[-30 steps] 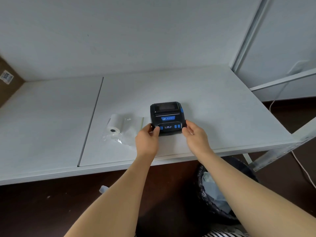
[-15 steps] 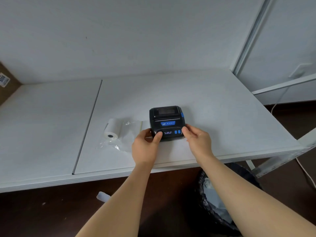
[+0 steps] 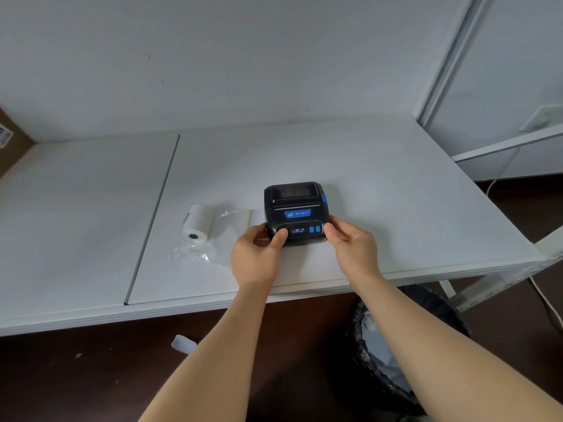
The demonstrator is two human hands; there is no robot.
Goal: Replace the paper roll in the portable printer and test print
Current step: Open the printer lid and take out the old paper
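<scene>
Printer [image 3: 295, 212]: black, on white surface [image 3: 396, 208]; unmoved since earlier frames, left thumb now over front panel. Left hand [image 3: 256, 257], right hand [image 3: 353, 248] grip its near corners. Paper roll [image 3: 197, 222]: left of printer.

The printer [image 3: 295, 208] is black, with a blue badge on its lid, a blue tab on its right edge, two blue buttons on the front panel and a small dark screen with pale characters. The roll [image 3: 197, 222] is plain white with a dark core hole; the wrapper [image 3: 224, 236] beside it is clear and glossy. The worktop [image 3: 380, 184] is white, split by a thin dark seam. The wall [image 3: 243, 56] is plain white-grey. The floor [image 3: 91, 376] is dark brown. The bin [image 3: 380, 360] has a black liner holding pale blue-grey scraps.
</scene>
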